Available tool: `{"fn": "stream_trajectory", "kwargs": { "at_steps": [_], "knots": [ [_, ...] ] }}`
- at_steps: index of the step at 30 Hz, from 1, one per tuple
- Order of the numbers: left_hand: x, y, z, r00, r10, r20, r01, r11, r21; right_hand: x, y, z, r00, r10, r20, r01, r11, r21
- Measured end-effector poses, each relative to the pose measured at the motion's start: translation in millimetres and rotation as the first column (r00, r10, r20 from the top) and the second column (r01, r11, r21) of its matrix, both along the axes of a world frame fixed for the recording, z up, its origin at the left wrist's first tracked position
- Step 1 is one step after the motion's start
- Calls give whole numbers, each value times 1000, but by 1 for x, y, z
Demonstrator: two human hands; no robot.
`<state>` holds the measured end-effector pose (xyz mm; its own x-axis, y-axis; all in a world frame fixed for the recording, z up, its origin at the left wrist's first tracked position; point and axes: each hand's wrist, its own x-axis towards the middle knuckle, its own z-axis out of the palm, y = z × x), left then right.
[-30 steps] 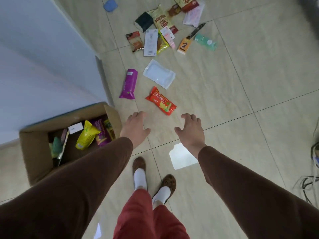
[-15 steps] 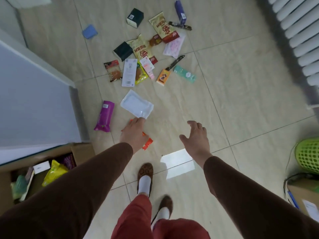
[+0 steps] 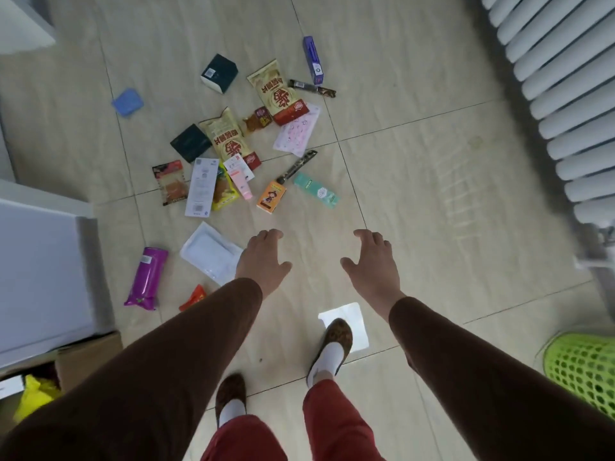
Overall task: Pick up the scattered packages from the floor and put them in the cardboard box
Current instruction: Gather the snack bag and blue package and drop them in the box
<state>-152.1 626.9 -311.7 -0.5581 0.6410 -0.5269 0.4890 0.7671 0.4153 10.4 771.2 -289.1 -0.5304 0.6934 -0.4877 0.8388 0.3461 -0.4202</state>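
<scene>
Both arms in brown sleeves reach out over the tiled floor. My left hand (image 3: 263, 261) hovers empty, fingers apart, just right of a white flat pouch (image 3: 209, 252). My right hand (image 3: 372, 264) is also empty and spread, over bare tile. A purple packet (image 3: 146, 277) lies left of the pouch, and a red-orange packet (image 3: 194, 297) peeks out from under my left sleeve. Several more packages lie farther ahead, among them an orange box (image 3: 271, 196) and a teal tube (image 3: 316, 191). The cardboard box (image 3: 90, 356) sits at the lower left, with a yellow bag (image 3: 35, 394) inside.
A white cabinet (image 3: 40, 274) stands on the left beside the box. A white radiator (image 3: 565, 94) runs along the right. A green mesh basket (image 3: 585, 367) is at the lower right. My feet in patterned slippers (image 3: 334, 341) stand on the tiles below my hands.
I have stepped forward, so the view shifted toward the package pile and the box slid to the lower left corner. Both hands stayed empty and moved past the red-orange packet.
</scene>
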Motion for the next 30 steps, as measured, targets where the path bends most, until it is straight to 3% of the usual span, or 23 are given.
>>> {"fn": "stream_trajectory", "kwargs": {
  "at_steps": [7,22,30],
  "knots": [
    [-24,79,-18,999,42,31,-42,999,-5,-49,98,-19,996,88,25,-87,996,-8],
    [-210,217,-60,971,235,41,-235,972,-10,-255,264,-70,976,216,10,-215,976,-31],
    [-280,280,-113,937,337,87,-331,940,-80,-347,348,-134,939,340,45,-339,940,-32]
  ]
}}
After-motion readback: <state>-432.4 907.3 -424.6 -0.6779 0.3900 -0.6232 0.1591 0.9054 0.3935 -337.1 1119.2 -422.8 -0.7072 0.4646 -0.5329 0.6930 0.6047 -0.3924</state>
